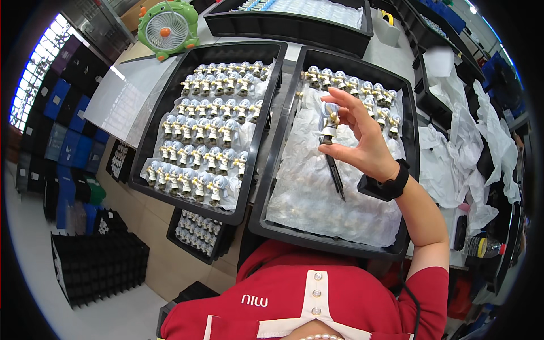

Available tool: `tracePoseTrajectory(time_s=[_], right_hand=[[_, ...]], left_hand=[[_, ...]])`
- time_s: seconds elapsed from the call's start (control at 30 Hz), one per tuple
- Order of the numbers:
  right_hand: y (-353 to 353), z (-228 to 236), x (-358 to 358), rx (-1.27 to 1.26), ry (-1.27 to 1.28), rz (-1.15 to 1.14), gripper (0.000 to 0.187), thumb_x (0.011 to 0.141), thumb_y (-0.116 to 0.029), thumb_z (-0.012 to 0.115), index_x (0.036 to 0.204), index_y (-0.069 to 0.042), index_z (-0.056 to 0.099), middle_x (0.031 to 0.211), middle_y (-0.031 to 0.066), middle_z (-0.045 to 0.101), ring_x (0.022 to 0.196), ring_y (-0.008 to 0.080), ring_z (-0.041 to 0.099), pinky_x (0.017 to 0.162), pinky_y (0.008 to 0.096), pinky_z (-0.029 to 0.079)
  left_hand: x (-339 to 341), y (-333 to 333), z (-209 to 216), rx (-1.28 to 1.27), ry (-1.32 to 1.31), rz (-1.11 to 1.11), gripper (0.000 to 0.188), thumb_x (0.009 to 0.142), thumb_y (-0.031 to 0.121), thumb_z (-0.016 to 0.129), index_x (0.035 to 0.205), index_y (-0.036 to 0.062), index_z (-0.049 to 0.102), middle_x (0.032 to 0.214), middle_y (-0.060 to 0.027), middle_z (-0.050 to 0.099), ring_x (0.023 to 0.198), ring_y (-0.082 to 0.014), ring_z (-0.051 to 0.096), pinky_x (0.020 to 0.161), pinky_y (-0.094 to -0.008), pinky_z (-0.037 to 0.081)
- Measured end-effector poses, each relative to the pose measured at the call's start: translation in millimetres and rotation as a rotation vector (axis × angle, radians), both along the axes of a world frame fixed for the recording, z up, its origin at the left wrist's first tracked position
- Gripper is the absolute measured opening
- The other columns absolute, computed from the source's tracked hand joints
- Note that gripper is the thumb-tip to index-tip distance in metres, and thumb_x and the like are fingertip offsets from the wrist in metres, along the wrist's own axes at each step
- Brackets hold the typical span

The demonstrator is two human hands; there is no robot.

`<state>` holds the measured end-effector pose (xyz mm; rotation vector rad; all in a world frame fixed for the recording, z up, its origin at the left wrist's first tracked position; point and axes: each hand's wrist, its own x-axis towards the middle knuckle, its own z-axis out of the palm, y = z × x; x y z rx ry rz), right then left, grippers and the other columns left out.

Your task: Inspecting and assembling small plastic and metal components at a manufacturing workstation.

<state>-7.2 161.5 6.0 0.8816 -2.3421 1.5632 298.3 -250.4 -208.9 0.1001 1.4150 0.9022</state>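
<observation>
Below the right hand [367, 141], which pinches a figurine [330, 126], spreads a crumpled lining [309, 212] where it might tumble if the pinch slips; the left hand is unseen.

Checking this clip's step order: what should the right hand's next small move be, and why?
Probably lower the held figurine onto the white paper: the right hand pinches it over that sheet, whose far end already carries figurine rows.
</observation>
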Motion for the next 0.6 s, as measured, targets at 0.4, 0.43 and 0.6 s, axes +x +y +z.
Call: tracePoseTrajectory(time_s=[0.4,0.43,0.6], right_hand=[[-2.2,0.7,-1.1,0.004,-0.007,0.018,0.079,0.067,-0.009,0.075,0.136,-0.011,0.036,0.124,0.0093,0.052,0.104,0.0179,0.054,0.089,0.0302,0.044],[-2.2,1.0,-1.0,0.007,0.001,0.021,0.079,0.067,-0.008,0.075,0.136,-0.011,0.036,0.125,0.0093,0.052,0.105,0.0179,0.053,0.089,0.0302,0.044],[-0.6,1.5,-0.2,-0.016,-0.026,0.027,0.078,0.068,-0.008,0.075,0.136,-0.01,0.036,0.127,0.0096,0.051,0.105,0.0177,0.053,0.09,0.0303,0.044]], left_hand=[[7.3,-1.7,-14.4,-0.039,0.036,-0.087,0.025,0.09,0.021,0.054,0.107,0.0044,0.06,0.098,-0.0061,0.064,0.088,-0.016,0.062,0.076,-0.0307,0.05],[7.8,-1.7,-15.7,-0.042,0.04,-0.095,0.025,0.09,0.021,0.054,0.107,0.0044,0.06,0.098,-0.0061,0.064,0.088,-0.016,0.062,0.076,-0.0307,0.05],[2.1,-3.1,-23.9,-0.058,0.074,-0.141,0.025,0.09,0.022,0.054,0.108,0.0046,0.06,0.098,-0.0059,0.064,0.088,-0.0159,0.062,0.076,-0.0308,0.05]])
